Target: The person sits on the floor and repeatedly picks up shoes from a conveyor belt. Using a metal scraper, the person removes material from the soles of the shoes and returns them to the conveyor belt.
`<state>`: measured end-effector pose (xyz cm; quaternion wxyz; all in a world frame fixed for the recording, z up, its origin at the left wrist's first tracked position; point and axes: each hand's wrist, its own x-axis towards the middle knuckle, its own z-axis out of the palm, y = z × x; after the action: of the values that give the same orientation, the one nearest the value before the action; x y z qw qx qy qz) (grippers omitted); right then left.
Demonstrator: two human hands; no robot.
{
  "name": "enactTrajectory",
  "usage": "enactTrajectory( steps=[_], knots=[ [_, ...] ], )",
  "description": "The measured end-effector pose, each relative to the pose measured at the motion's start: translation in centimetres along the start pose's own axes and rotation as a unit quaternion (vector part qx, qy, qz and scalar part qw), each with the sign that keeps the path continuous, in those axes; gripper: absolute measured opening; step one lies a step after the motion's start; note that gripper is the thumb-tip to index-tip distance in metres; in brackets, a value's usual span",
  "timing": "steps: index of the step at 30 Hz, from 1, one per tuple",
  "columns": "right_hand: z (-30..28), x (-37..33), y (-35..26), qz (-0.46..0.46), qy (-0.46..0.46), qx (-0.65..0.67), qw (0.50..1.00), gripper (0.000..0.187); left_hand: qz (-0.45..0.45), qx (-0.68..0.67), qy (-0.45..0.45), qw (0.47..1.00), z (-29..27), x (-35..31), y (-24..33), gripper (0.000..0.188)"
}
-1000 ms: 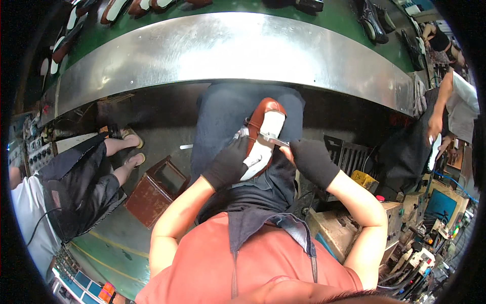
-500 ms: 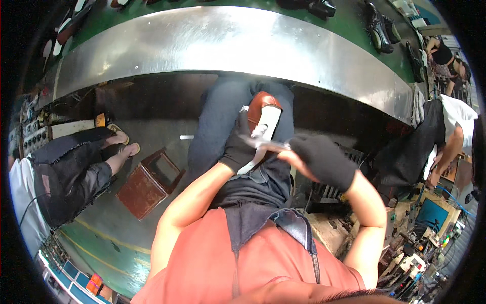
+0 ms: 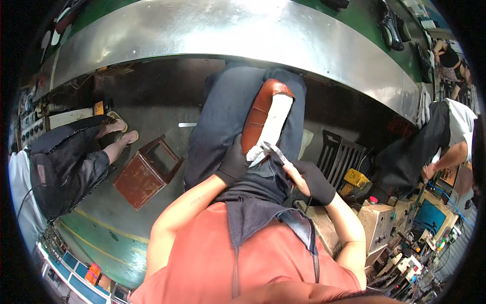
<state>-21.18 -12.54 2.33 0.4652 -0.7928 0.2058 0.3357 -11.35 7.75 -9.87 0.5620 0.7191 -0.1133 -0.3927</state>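
A brown leather shoe (image 3: 259,109) lies lengthwise on my lap, its rounded toe pointing away from me. Along its right side runs a white strip (image 3: 277,119), crumpled at the near end. My left hand (image 3: 233,163), in a black glove that leaves fingers bare, is closed on the shoe's near end; some of its fingers are hidden. From the right comes my gloved right hand (image 3: 315,181), closed round a slim silver metal tool (image 3: 278,153). That tool's tip meets the crumpled end of the strip. Its exact kind is unclear.
A metal-edged bench (image 3: 202,35) crosses in front of my knees, with dark shoes (image 3: 390,30) at its far right. A brown wooden stool (image 3: 144,177) stands left. People sit on both sides. Machinery and a grey control box (image 3: 377,223) are at right.
My right hand and the tool have moved nearer to me. My left hand has slid from the shoe's side to its near end, and more of the brown leather shows.
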Motion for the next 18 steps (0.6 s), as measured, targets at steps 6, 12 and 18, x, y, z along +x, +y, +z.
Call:
enactTrajectory(
  steps=[6,12,18],
  knots=[
    [0.6,3.1,2.5,-0.170,0.082,-0.102,0.977,0.036,0.117,0.007,-0.161,0.980,-1.7,1.1,-0.4,0.078],
    [-0.8,-3.5,5.5,-0.106,0.080,-0.026,0.991,0.030,0.126,0.222,-0.084,0.963,-15.5,-2.2,15.1,0.067],
    [-0.2,-2.3,2.9,-0.061,0.054,0.082,0.993,0.033,0.269,0.214,0.146,0.927,-5.1,5.2,12.2,0.055]
  ],
)
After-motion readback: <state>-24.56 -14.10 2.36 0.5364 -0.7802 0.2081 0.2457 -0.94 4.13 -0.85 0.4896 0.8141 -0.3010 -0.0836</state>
